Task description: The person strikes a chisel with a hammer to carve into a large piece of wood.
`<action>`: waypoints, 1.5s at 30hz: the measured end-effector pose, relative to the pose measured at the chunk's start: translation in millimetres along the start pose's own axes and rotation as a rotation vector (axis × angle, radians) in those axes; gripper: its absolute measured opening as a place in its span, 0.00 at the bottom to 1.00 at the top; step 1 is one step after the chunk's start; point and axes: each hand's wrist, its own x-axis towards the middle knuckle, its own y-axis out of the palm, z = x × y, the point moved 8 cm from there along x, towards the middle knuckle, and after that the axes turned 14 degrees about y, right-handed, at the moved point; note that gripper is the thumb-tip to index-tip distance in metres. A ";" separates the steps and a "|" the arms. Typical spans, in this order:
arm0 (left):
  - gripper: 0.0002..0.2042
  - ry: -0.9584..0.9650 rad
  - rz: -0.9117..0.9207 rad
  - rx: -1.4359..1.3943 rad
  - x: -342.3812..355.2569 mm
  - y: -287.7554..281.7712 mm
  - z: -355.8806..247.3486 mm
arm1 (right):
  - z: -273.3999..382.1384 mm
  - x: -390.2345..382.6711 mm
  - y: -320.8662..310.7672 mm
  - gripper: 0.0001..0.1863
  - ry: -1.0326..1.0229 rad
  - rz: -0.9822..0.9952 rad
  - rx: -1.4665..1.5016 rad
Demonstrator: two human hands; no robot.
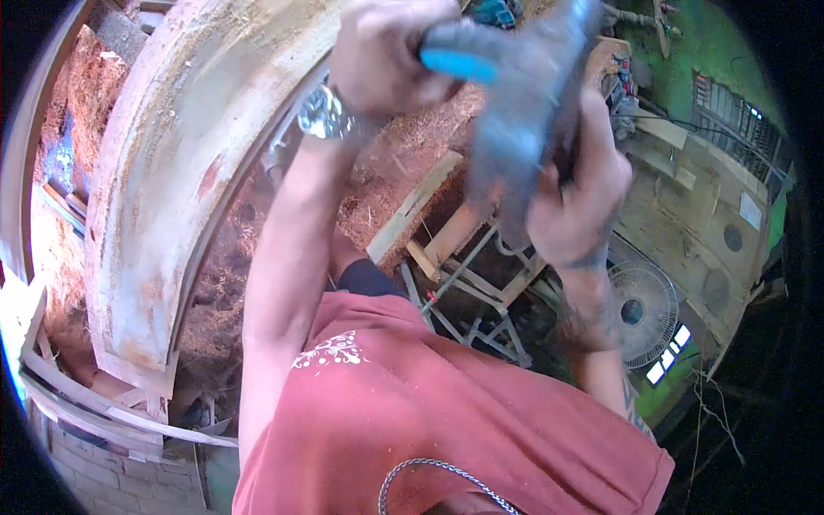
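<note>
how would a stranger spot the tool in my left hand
Start at the red shirt filling the lower middle, then follow the left forearm up past the shiny watch to the left hand. Gripped there is a motion-blurred grey tool, stretching toward the right hand. A bright turquoise stripe on its dark handle sets it apart from the pale board below.

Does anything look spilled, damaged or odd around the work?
Reddish shavings lie loose on both sides of the long pale board, like spillage, though probably work debris. The board's reddish patch could be a stain or damage; I can't tell. The tool is too blurred to check.
</note>
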 end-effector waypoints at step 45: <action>0.09 0.127 0.044 -0.192 0.7 11.8 -39.8 | -28.4 -45.8 -30.9 0.29 0.325 -0.316 0.576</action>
